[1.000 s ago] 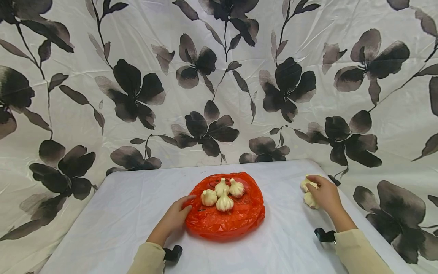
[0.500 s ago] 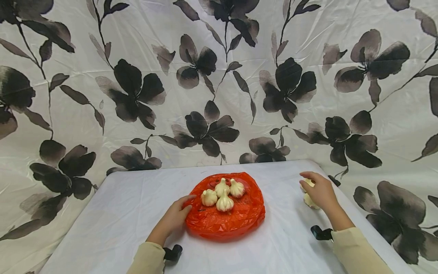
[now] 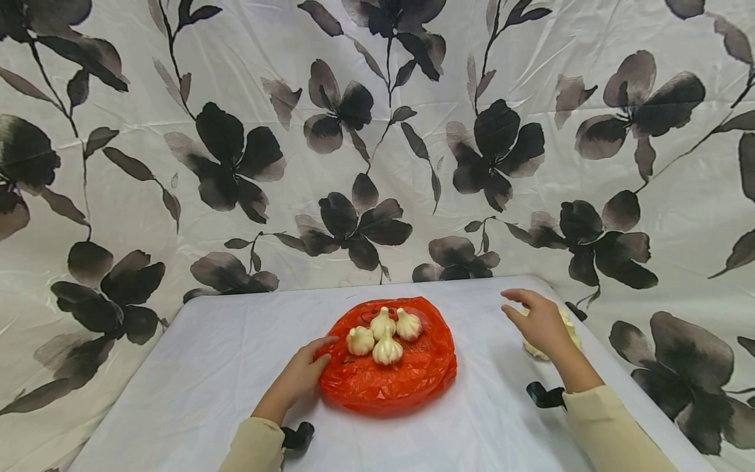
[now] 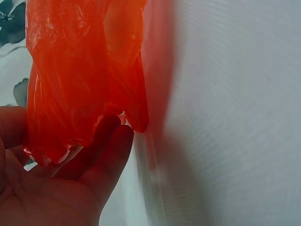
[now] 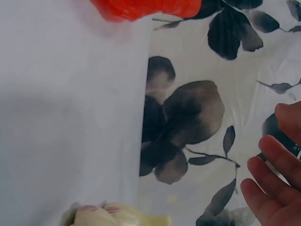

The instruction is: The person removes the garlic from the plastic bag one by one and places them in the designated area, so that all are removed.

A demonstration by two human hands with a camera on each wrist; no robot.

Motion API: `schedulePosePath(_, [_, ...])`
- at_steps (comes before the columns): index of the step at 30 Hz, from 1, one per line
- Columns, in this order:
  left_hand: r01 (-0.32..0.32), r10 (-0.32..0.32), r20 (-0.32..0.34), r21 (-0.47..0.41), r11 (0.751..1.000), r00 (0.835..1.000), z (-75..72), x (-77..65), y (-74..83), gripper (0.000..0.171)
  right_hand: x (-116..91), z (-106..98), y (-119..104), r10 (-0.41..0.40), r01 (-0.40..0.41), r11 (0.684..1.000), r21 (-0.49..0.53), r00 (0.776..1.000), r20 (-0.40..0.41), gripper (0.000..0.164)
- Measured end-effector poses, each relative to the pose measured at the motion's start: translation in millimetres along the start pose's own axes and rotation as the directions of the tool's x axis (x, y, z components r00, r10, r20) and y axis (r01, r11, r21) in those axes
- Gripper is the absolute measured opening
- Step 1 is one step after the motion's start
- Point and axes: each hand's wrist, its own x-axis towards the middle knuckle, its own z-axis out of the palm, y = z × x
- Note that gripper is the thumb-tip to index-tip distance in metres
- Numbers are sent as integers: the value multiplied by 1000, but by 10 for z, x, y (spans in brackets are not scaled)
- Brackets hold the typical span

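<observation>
Several garlic bulbs (image 3: 387,351) sit bunched on a round, flat-topped shape covered in a red plastic bag (image 3: 389,390). My left hand (image 3: 295,377) holds the bag's left edge. In the left wrist view the thumb (image 4: 11,125) is on one side of the red plastic (image 4: 70,75), the fingers on the other. At the right, my right hand (image 3: 542,328) hovers with fingers spread and nothing in it. It partly hides more garlic (image 3: 569,324) on the table behind it. The right wrist view catches a garlic bulb (image 5: 108,216) at its bottom edge.
A white cloth covers the table (image 3: 194,367), whose right edge runs close beside the garlic there. Behind it hangs a pale curtain (image 3: 413,229) printed with dark flowers. Each wrist carries a black camera mount, the right one (image 3: 544,395) low over the table.
My right hand has moved left and a little up, away from the garlic at the right, its fingers spreading. The left hand and the bag stay put.
</observation>
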Motion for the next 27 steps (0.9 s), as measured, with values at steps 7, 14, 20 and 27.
schedulePosePath(7, [6,-6,-4,-3,1000,1000,7,-1,1,41,63,23,-127,-49,49,999,-2,998,36,34])
schedulePosePath(14, [-4,4,1,-6,1000,1000,10,3,-10,40,129,58,-243,-97,97,995,-4,993,74,32])
schedulePosePath(20, [-3,3,2,-6,1000,1000,11,7,-12,41,200,57,-376,-116,116,993,4,988,101,30])
schedulePosePath(27, [14,-14,1,-12,1000,1000,21,12,-3,41,290,86,-510,-166,165,986,25,980,112,28])
